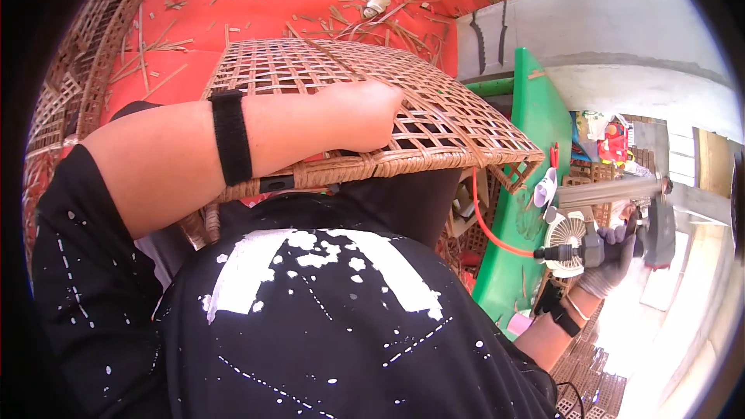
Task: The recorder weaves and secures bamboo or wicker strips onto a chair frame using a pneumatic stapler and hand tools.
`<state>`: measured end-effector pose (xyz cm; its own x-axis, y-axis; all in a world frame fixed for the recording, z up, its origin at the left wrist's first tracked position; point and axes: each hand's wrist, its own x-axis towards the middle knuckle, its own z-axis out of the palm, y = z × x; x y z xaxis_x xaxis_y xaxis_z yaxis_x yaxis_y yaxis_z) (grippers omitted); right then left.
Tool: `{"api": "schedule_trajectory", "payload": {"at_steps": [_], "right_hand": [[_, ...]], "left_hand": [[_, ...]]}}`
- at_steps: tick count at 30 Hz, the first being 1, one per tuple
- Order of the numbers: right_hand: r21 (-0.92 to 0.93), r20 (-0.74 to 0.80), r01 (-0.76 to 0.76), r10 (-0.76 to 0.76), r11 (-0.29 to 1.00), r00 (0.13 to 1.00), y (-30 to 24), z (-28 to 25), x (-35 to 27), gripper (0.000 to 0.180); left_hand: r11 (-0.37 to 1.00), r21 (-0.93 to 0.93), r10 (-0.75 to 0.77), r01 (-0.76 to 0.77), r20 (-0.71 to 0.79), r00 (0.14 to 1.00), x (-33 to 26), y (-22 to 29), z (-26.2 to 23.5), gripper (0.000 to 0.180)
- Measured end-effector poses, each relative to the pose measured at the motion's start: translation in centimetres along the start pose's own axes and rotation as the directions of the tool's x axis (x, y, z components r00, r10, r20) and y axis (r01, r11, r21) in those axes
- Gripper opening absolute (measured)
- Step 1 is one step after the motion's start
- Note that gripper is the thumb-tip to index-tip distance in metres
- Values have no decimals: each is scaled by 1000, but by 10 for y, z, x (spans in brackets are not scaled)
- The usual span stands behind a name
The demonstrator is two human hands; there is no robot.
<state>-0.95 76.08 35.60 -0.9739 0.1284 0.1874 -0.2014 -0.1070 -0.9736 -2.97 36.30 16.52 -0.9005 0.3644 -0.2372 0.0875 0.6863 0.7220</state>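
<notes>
Across my lap lies a woven rattan basket (450, 112) with an open lattice and a wrapped rim. My left hand (369, 116) is closed on its lattice near the rim, the fingertips hidden from view. Out to the right, away from the basket, my gloved right hand (613, 260) grips an air nail gun (660, 229) with a long metal magazine. A red air hose (497, 240) runs from the tool's fitting back toward the basket. Black bands circle both wrists.
A green bench (531, 178) stands at my right, with red-handled scissors (554, 157) at its edge. A white fan (565, 242) is beyond it. Rattan offcuts (400, 29) litter the red floor sheet (264, 4). More woven pieces (85, 54) are stacked at the left.
</notes>
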Motion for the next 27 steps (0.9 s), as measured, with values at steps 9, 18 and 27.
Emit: {"api": "schedule_trajectory", "payload": {"at_steps": [9,18,27], "right_hand": [[-591,330,-246,509,768,795,5,147,-23,56],[-923,123,-264,865,279,486,-3,217,-31,30],[-940,78,-274,907,205,413,3,225,-23,27]], "left_hand": [[1000,-20,-21,22,31,999,-2,0,-1,21],[999,-22,-43,44,17,999,-1,1,-2,22],[1000,-17,21,-21,12,1000,0,-1,1,24]]}}
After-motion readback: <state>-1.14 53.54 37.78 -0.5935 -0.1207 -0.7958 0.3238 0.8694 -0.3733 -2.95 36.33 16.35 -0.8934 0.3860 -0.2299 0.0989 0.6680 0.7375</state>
